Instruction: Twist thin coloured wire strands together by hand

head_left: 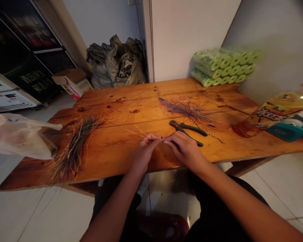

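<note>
My left hand [146,148] is closed in a pinch on thin yellow wires [135,132], whose loose ends stick out to the left. Against its fingertips, my right hand [183,146] pinches too, at a small dark spot where the fingers meet; what lies between them is too small to make out. Just beyond my right hand lie green-handled cutting pliers [184,129], jaws pointing left. A black-and-white twisted strand [214,137] runs beside the pliers. Further back spreads a loose pile of purple and yellow wires [184,107]. A thick bundle of mixed wires [78,144] lies to the left.
On the wooden table [111,144], a white plastic bag [20,136] sits at the left end. A drink bottle [272,112] and a teal container [289,129] stand right. Green-wrapped rolls [224,65] are stacked at the back. Behind are dark bags [118,64] and a cardboard box [73,82].
</note>
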### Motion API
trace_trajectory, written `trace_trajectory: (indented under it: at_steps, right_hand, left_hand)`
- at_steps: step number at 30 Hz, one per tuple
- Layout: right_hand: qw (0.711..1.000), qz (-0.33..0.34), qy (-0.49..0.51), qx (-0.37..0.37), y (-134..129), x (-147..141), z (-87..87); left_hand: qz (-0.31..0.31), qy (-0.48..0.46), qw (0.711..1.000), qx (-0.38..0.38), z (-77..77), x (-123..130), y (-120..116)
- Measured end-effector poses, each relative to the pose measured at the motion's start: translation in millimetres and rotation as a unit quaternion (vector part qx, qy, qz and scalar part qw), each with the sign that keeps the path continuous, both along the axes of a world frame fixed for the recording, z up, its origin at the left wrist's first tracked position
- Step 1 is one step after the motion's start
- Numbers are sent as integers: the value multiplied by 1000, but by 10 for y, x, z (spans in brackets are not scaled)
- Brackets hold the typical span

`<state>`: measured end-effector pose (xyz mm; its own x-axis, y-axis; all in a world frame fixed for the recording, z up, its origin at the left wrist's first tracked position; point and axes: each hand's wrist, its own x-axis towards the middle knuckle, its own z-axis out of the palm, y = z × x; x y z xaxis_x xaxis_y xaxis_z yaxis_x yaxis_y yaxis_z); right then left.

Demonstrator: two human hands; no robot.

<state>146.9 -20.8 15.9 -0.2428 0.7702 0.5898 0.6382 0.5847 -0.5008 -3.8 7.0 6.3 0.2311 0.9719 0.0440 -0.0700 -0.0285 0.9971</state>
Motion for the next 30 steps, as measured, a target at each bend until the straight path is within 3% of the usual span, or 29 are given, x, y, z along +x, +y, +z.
trace_trajectory:
  at_steps: [4, 8, 14, 22, 26, 30]
  right_hand:
    - [999, -23, 37, -30, 20, 26, 9]
    - [999, -29, 27, -31, 19, 50, 11]
    - [1000, -24, 9, -17, -1, 52, 10]
    - [998, -39, -58, 7, -3, 53, -22]
    - [992, -50, -118, 17, -20, 39, -7]
    - [991, -48, -122, 20, -22, 35, 6]
  left_hand:
    - [-20, 54, 992, 113, 46, -99, 41]
    - [-41, 152, 950, 271, 70, -194, 111]
    - [-11, 186, 931, 313, 19, -189, 153]
    - [20, 184, 945, 269, 22, -133, 132]
    - [-2, 117, 988, 105, -29, -107, 106]
    - [-26, 46, 998, -44, -56, -111, 93]
